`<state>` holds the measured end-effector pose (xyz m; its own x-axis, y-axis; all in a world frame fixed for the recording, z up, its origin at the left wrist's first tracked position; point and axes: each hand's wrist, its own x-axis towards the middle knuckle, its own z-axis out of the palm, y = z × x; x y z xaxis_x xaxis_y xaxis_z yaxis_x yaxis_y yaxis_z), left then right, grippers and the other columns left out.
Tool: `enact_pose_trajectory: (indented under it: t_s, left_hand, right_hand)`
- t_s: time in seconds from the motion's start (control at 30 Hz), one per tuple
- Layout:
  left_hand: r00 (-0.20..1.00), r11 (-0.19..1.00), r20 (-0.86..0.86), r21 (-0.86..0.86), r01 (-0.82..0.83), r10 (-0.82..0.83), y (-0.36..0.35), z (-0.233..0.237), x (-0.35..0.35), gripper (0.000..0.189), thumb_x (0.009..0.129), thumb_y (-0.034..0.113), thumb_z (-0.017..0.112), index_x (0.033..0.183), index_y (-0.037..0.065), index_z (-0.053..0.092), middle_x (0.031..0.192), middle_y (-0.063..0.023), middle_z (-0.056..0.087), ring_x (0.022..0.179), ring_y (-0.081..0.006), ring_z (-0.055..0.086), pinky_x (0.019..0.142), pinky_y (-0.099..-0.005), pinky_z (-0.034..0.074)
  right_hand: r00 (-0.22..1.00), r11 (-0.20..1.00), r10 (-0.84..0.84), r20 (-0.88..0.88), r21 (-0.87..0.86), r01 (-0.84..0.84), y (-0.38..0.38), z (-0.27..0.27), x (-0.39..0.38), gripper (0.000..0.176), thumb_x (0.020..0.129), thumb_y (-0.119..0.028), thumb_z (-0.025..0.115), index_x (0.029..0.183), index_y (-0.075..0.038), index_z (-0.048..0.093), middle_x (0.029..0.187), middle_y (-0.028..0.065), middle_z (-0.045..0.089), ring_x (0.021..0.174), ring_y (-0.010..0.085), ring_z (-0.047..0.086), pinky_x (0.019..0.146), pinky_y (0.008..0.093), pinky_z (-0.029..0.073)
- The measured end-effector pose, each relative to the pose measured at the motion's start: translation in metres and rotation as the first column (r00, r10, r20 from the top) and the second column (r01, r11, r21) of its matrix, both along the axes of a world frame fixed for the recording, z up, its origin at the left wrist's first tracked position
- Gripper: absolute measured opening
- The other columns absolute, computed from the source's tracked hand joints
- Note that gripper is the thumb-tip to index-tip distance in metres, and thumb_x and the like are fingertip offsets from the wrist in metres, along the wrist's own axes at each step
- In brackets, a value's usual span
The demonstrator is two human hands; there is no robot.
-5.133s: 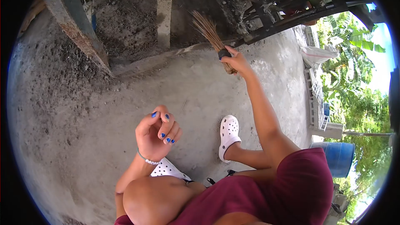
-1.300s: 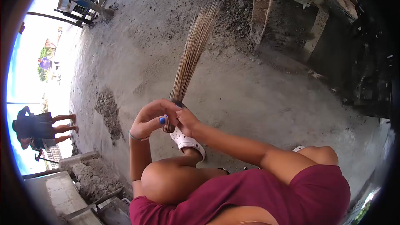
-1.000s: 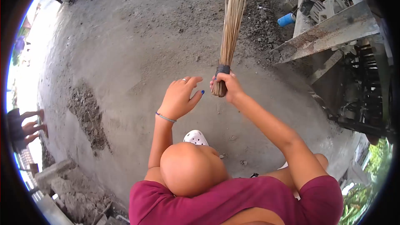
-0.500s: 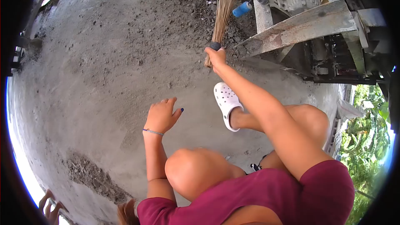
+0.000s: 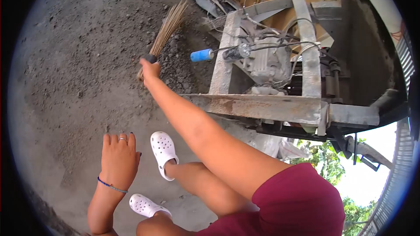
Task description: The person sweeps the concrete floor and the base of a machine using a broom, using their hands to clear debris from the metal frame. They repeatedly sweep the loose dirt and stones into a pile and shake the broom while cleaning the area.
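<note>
Gripping stick broom at its dark-bound end in right hand; aiming bristles ahead and rightward of that hand, beside loose gravel. Cannot tell whether tips touch ground. Holding left hand loose, unclenched, with nothing seen in it, nearer the body and well apart from broom. Noted: blue cylinder right of right hand, metal frame farther right; white clog just right of left hand.

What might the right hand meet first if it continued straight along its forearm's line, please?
Probably only the gritty floor: past the right hand and its broom, nothing else shows in that line, though depth is unclear.
</note>
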<state>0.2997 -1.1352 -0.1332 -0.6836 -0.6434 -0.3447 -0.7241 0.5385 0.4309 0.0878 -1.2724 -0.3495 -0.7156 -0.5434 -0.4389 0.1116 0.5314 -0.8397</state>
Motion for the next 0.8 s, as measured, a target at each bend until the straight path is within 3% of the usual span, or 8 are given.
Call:
enact_pose_trajectory:
  t_s: [0.1,0.27,0.33,0.5,0.6,0.63,0.77,0.8]
  left_hand:
    - [0.982,0.996,-0.177,-0.05,-0.072,0.062,0.013,-0.005,-0.025,0.048,0.07,0.024,0.065,0.109,0.001,0.05,0.091,-0.0116,0.056,0.089,-0.0265,0.051,0.086,-0.0386,0.033]
    - [0.959,0.982,-0.236,0.134,-0.131,0.16,0.049,0.013,-0.031,0.047,0.071,0.022,0.064,0.11,0.001,0.05,0.093,-0.0126,0.056,0.089,-0.0274,0.05,0.085,-0.0386,0.034]
    - [0.947,0.965,-0.228,0.189,-0.183,0.224,0.069,0.022,-0.016,0.047,0.071,0.022,0.063,0.112,0.001,0.049,0.094,-0.0127,0.056,0.09,-0.0274,0.05,0.084,-0.0383,0.034]
    - [0.94,0.849,0.094,0.409,-0.336,0.327,0.105,0.069,0.057,0.046,0.075,0.026,0.059,0.114,0.003,0.049,0.101,-0.013,0.057,0.092,-0.0268,0.052,0.083,-0.0397,0.034]
    - [0.904,0.82,0.253,0.388,-0.42,0.343,0.102,0.11,0.106,0.045,0.077,0.026,0.057,0.114,0.003,0.049,0.102,-0.0133,0.057,0.093,-0.0275,0.052,0.083,-0.0399,0.034]
    - [0.875,0.78,0.349,0.417,-0.466,0.336,0.09,0.131,0.118,0.043,0.077,0.024,0.057,0.114,0.002,0.049,0.106,-0.0149,0.055,0.101,-0.0311,0.05,0.088,-0.0421,0.033]
    - [0.836,0.828,0.154,0.132,-0.546,0.527,0.034,0.21,0.141,0.043,0.078,0.02,0.056,0.117,0.001,0.046,0.115,-0.0177,0.052,0.114,-0.0352,0.041,0.096,-0.045,0.028]
    - [0.827,0.819,0.096,0.117,-0.562,0.554,0.015,0.231,0.137,0.044,0.079,0.019,0.056,0.117,0.001,0.046,0.117,-0.0182,0.05,0.117,-0.0358,0.039,0.097,-0.0455,0.027]
  right_hand:
    - [0.999,0.994,0.051,-0.018,0.099,-0.049,0.026,0.034,-0.011,0.035,0.064,-0.014,0.065,0.09,0.002,0.047,0.078,0.0108,0.053,0.071,0.0206,0.053,0.066,0.0333,0.043]
    - [0.982,0.988,0.128,-0.138,0.1,-0.114,0.069,0.031,-0.038,0.033,0.063,-0.012,0.065,0.087,0.0,0.046,0.077,0.0078,0.053,0.067,0.018,0.052,0.062,0.0315,0.042]
    - [0.981,0.979,0.136,-0.138,0.169,-0.112,0.082,0.063,-0.032,0.041,0.061,-0.02,0.068,0.089,0.002,0.047,0.084,0.0172,0.057,0.076,0.027,0.058,0.067,0.0354,0.045]
    - [0.95,0.944,0.175,-0.258,0.317,-0.088,0.118,0.106,-0.022,0.036,0.059,-0.018,0.068,0.084,0.0,0.049,0.075,0.0116,0.057,0.066,0.0215,0.056,0.06,0.0333,0.044]
    - [0.923,0.891,0.241,-0.299,0.445,-0.089,0.138,0.131,-0.018,0.037,0.057,-0.019,0.069,0.083,0.0,0.05,0.076,0.0129,0.058,0.067,0.0237,0.058,0.06,0.0341,0.045]
    - [0.918,0.876,0.249,-0.308,0.476,-0.079,0.147,0.142,-0.016,0.037,0.057,-0.02,0.069,0.083,0.0,0.051,0.076,0.0131,0.059,0.068,0.0242,0.058,0.061,0.0344,0.045]
    - [0.914,0.809,0.318,-0.252,0.574,-0.123,0.166,0.212,-0.007,0.042,0.057,-0.023,0.07,0.086,0.001,0.051,0.077,0.0163,0.06,0.07,0.0274,0.06,0.064,0.0369,0.046]
    - [0.881,0.713,0.436,-0.184,0.668,-0.213,0.165,0.235,-0.007,0.06,0.059,-0.032,0.068,0.105,0.0,0.047,0.09,0.0217,0.06,0.084,0.0358,0.059,0.075,0.0403,0.046]
